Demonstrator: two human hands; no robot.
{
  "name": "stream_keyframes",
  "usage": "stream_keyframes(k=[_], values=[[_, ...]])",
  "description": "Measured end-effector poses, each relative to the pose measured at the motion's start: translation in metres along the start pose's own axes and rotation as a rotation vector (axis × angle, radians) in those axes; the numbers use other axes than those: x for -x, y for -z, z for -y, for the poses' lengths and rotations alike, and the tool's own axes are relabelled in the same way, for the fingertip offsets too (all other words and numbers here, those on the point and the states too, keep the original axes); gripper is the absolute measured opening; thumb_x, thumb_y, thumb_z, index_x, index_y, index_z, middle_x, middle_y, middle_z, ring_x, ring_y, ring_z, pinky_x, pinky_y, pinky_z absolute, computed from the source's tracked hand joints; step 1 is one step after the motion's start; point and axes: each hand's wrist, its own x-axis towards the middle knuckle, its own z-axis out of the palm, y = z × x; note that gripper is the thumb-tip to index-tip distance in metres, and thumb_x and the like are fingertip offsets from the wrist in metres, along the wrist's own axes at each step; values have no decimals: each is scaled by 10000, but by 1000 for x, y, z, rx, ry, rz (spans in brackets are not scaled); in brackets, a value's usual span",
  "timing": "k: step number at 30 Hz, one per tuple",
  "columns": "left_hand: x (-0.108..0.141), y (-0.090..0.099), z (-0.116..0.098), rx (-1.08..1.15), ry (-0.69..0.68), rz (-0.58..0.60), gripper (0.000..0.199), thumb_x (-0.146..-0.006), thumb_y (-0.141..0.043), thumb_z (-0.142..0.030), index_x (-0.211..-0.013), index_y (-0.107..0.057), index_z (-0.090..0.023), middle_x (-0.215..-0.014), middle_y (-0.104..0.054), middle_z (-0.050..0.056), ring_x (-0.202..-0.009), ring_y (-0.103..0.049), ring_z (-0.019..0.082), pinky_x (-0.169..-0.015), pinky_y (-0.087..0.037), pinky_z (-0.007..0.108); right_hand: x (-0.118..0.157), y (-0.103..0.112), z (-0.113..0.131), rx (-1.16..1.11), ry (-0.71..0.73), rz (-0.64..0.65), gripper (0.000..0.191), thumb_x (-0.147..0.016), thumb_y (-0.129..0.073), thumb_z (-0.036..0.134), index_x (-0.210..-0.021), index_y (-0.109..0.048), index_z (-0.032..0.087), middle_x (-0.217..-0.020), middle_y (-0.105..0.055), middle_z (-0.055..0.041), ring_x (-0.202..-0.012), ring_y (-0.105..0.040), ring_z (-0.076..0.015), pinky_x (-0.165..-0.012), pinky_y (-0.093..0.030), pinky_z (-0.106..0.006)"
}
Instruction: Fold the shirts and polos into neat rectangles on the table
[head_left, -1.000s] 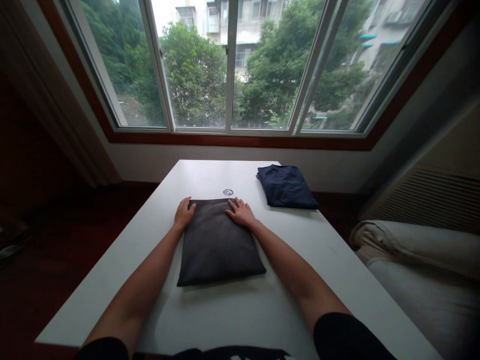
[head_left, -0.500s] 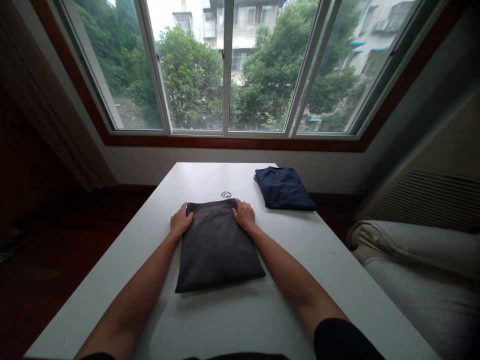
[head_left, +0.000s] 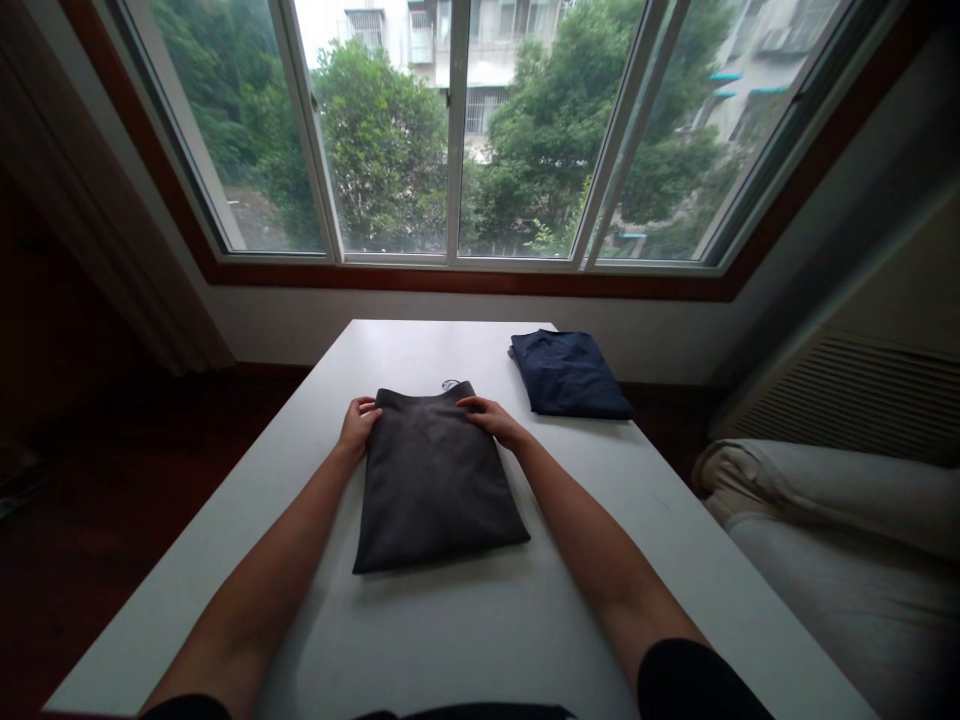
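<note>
A dark grey folded cloth [head_left: 439, 485] lies flat on the white table [head_left: 405, 640], its wider edge towards me. My left hand [head_left: 358, 424] is at its far left corner, fingertips against the edge and the fingers slightly apart. At the far right corner my right hand [head_left: 493, 418] rests on top of the cloth, its fingers spread and loosely bent. Neither hand is closed round the cloth. Just beyond the far edge, a small dark round mark [head_left: 450, 384] on the table shows in part.
A navy folded cloth [head_left: 571, 375] lies at the table's far right edge. Beyond the table is a wide window [head_left: 457, 262] with a brown frame. A pale padded seat [head_left: 840, 500] stands at the right, and a curtain [head_left: 161, 290] hangs at the left.
The grey cloth's far edge has shifted slightly away from me and now partly covers the round mark. Both hands have loosened from its corners, and the right hand's fingers now stretch over the cloth.
</note>
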Motion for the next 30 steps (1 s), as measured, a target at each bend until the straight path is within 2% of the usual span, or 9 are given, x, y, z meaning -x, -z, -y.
stream_keyframes(k=[5,9,12,15,17,21,24,26,30], values=[[-14,-18,3,85,-33,34,409,-612,-803,-246,-954,-587,-190,-944,-662,25,-772,-652,151,-681,-545,265,-7,11,-4,-53,141,-227,433,-781,-698,366,-1182,-763,216,-1110,-760,-43,-950,-689,-206,-854,-569,-322],[-37,-44,-9,88,-111,36,372,-666,-757,-250,-1012,-637,-181,-1038,-701,54,-899,-674,174,-810,-554,295,-19,30,8,42,307,-431,419,-837,-652,380,-1214,-753,227,-1234,-732,-53,-1114,-668,-223,-1005,-536,-369],[-54,-61,-23,-144,-176,150,390,-798,-665,-278,-1176,-681,-180,-1208,-716,106,-1073,-686,229,-943,-546,378,-29,47,14,170,302,-558,411,-849,-649,349,-1225,-739,211,-1227,-722,-71,-1125,-665,-237,-1046,-523,-407],[-60,-73,-29,-434,-240,209,374,-872,-571,-251,-1212,-713,-188,-1375,-665,119,-1302,-598,269,-1123,-444,458,-34,58,11,417,185,-668,382,-870,-632,286,-1218,-731,165,-1252,-695,-126,-1191,-635,-265,-1111,-478,-443],[-56,-80,-25,-510,-257,226,315,-854,-597,-228,-1124,-755,-188,-1390,-660,116,-1371,-545,288,-1195,-367,479,-33,57,5,611,121,-644,353,-899,-610,250,-1212,-736,147,-1293,-672,-154,-1255,-601,-268,-1158,-430,-431],[-24,-95,-8,-681,-307,330,227,-808,-702,-215,-1016,-791,-202,-1424,-643,111,-1423,-491,311,-1254,-284,475,-23,29,-9,906,108,-415,356,-964,-617,302,-1277,-726,171,-1455,-584,-162,-1384,-512,-268,-1202,-366,-399],[9,-106,3,-1013,-457,476,351,-887,-696,-333,-1215,-754,-220,-1550,-541,121,-1487,-403,351,-1274,-186,573,-16,-1,-14,1071,122,-311,434,-1000,-604,389,-1385,-667,201,-1582,-475,-154,-1492,-390,-298,-1236,-301,-454],[28,-108,8,-1233,-545,569,494,-974,-602,-457,-1411,-646,-231,-1606,-480,126,-1520,-353,363,-1267,-149,623,-10,-17,-14,1147,133,-241,467,-1027,-562,419,-1448,-616,225,-1618,-439,-143,-1525,-343,-312,-1248,-255,-506],[49,-97,9,-1366,-566,627,624,-1051,-424,-563,-1594,-449,-256,-1690,-355,95,-1569,-278,330,-1277,-177,570,5,-25,-15,1199,129,-145,536,-1075,-451,469,-1555,-499,235,-1647,-408,-139,-1544,-325,-302,-1255,-224,-521]])
